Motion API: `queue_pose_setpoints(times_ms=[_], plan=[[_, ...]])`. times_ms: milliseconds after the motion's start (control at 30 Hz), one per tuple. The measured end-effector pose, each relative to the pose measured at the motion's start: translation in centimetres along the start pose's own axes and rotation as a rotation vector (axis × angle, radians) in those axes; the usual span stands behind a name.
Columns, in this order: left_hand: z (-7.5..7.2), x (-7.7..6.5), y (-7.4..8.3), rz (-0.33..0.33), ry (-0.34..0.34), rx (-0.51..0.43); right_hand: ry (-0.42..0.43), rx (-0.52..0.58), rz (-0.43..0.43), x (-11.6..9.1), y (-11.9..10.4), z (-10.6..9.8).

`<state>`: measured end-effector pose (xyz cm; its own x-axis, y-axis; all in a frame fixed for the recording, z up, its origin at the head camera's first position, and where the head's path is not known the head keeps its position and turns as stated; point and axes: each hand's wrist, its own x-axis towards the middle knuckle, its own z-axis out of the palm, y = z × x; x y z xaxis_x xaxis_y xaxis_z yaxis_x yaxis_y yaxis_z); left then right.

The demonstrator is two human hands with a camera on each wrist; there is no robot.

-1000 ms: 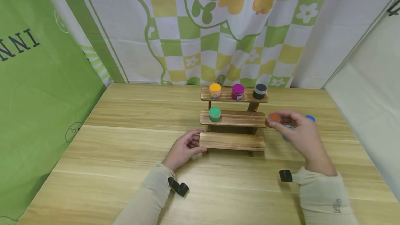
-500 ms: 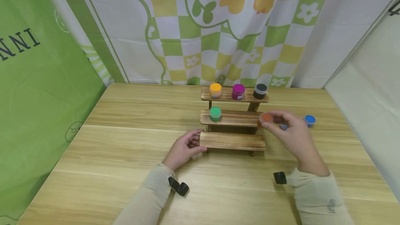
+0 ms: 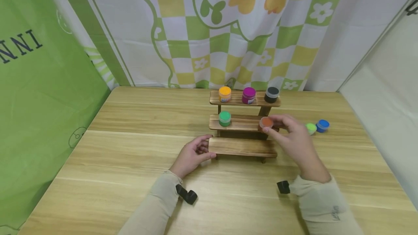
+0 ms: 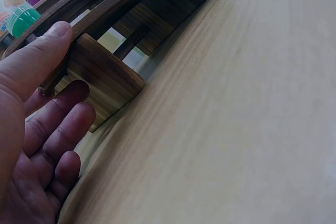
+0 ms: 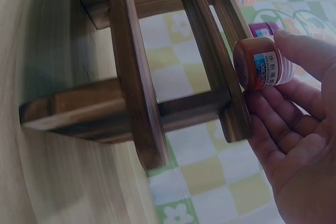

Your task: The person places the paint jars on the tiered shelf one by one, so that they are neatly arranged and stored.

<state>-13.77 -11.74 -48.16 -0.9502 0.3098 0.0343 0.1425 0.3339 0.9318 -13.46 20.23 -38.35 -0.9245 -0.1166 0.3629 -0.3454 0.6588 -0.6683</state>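
Observation:
A three-step wooden stand (image 3: pixel 243 147) is on the table. My left hand (image 3: pixel 192 156) grips the left end of its lowest step, with the thumb (image 4: pixel 44 56) along the edge and the other fingers beside the leg. My right hand (image 3: pixel 297 144) pinches a reddish-brown paint jar (image 3: pixel 266 122) between thumb and fingers, at the right part of the middle step. In the right wrist view the labelled jar (image 5: pixel 260 64) lies close over that step's edge. A green paint jar (image 3: pixel 224 118) stands at the left of the same step.
Yellow-orange (image 3: pixel 225 94), purple (image 3: pixel 249 95) and black paint jars (image 3: pixel 271 95) stand along the top step. Right of the stand, a lime-green jar (image 3: pixel 311 128) and a blue jar (image 3: pixel 323 126) sit on the table. A patterned curtain (image 3: pixel 235 53) hangs behind.
My right hand has carried the reddish-brown jar leftward, from beside the stand to over the middle step. The lime-green jar has come into full view. My left hand stays put.

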Motion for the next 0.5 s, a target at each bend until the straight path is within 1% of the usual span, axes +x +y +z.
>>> queue_pose_setpoints(times_ms=[100,300,500], plan=[[0.0,0.0,-0.1,0.001,0.001,-0.001,0.002,0.008,-0.005,0.2,-0.3,0.5],[0.0,0.0,-0.1,0.010,-0.003,-0.003,0.007,0.022,0.021,0.4,-0.8,1.2],[-0.1,0.0,0.0,0.002,-0.005,-0.007,0.023,0.038,0.023,0.8,-1.0,1.9]])
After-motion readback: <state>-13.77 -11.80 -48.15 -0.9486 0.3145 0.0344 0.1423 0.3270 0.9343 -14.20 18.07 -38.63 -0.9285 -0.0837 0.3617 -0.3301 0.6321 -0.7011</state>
